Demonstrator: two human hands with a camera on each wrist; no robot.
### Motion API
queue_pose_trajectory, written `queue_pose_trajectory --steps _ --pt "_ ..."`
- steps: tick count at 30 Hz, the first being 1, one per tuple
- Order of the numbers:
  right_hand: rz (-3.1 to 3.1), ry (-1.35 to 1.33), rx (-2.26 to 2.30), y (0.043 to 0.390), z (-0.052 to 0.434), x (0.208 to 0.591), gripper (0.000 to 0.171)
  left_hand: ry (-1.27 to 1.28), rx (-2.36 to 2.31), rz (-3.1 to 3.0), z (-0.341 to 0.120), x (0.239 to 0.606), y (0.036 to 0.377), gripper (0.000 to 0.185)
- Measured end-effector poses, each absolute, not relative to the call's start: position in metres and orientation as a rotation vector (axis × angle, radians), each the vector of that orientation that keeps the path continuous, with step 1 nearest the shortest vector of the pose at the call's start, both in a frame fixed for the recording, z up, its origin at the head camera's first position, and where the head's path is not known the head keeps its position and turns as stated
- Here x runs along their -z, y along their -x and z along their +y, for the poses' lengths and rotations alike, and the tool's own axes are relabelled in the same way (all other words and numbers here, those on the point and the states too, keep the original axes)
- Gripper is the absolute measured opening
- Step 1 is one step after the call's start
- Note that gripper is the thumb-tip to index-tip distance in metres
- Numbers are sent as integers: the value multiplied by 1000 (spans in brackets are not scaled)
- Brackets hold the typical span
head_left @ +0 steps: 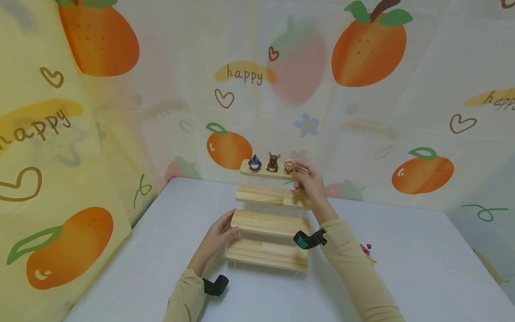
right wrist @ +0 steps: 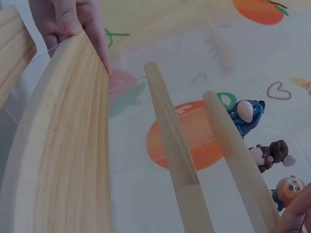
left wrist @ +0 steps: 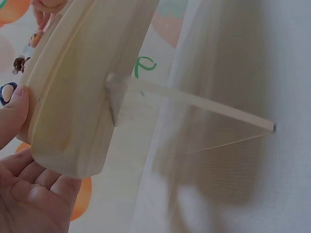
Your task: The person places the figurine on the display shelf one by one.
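Note:
A tiered wooden display shelf (head_left: pixel 269 223) stands on the table. On its top board sit a blue figurine (head_left: pixel 255 163), a brown big-eared figurine (head_left: pixel 272 163) and a pinkish figurine (head_left: pixel 289 166), in a row from left to right. My right hand (head_left: pixel 311 184) pinches the pinkish figurine at the right part of that board; in the right wrist view only fingertips (right wrist: pixel 295 213) show beside it. Lower down, my left hand (head_left: pixel 219 231) grips the left end of the second board from the bottom, thumb on its upper side. The left wrist view shows this board end from close by.
Small red and yellow items (head_left: pixel 368 253) lie on the white table (head_left: pixel 406 268) by the right forearm, partly hidden. Behind the shelf hangs a fruit-printed cloth (head_left: pixel 257 112). Clear legs support the boards.

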State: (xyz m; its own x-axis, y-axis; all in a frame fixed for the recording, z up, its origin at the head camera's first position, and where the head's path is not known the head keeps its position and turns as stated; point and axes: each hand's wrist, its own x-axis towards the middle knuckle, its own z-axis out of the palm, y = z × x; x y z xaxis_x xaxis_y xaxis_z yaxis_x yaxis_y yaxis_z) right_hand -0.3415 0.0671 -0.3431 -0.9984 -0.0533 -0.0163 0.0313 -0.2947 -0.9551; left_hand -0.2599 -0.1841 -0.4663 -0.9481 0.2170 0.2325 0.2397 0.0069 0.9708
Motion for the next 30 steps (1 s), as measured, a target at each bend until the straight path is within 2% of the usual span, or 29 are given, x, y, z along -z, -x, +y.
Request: queue_pose_trajectory --steps 23,30 --pt "1898 85 2506 315 105 364 44 460 2162 -2232 -184 475 261 62" --pt "1980 84 2558 307 128 382 33 440 2127 -2254 -181 465 260 61"
